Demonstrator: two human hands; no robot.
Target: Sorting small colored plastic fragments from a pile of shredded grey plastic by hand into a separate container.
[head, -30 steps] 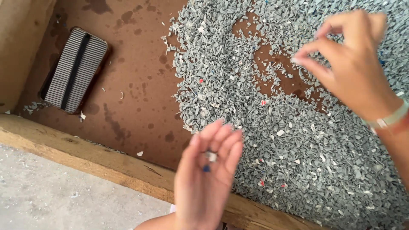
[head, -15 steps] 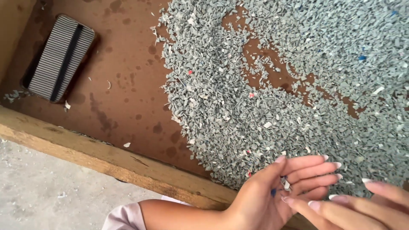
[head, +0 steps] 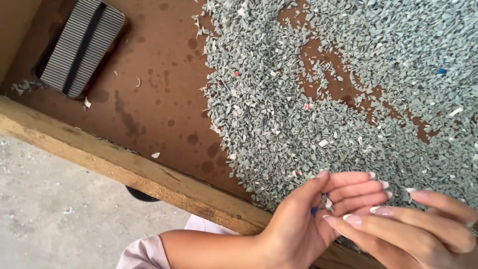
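Our left hand cups palm-up at the near edge of the wooden tray, loosely holding small blue and white chips. Our right hand reaches its fingertips into that palm, fingers drawn together. Grey plastic flakes cover the tray's right side; a striped block lies in its far left corner.

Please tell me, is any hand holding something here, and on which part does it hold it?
The left hand cups a few small plastic chips, blue and white, loose in its palm. The right hand touches there with its fingertips; whether it pinches a chip cannot be told.
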